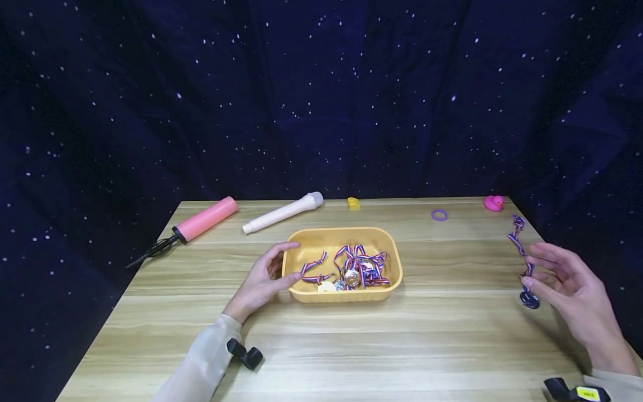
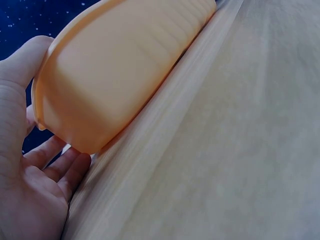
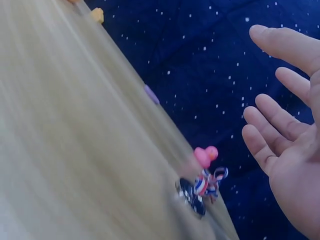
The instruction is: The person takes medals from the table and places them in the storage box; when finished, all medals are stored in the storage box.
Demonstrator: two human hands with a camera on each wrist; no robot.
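A yellow plastic bin (image 1: 344, 296) sits mid-table, holding several medals (image 1: 351, 277) with red, white and blue ribbons. My left hand (image 1: 261, 282) grips the bin's left end; in the left wrist view, the thumb lies at the rim and the other fingers curl at the end wall. On the right side of the table lies another medal (image 1: 529, 299), dark and shiny, its knotted ribbon (image 1: 516, 241) stretching away from me. Over it hovers my right hand (image 1: 572, 293), fingers spread and holding nothing; the right wrist view shows a gap between hand and medal (image 3: 191, 198).
Along the back are a pink balloon pump (image 1: 207, 219) with a black end, a white toy microphone (image 1: 283, 213), a small yellow block (image 1: 354, 204), a purple ring (image 1: 439, 215) and a pink rubber duck (image 1: 494, 203). Behind the table hangs a dark starry curtain (image 1: 321, 100).
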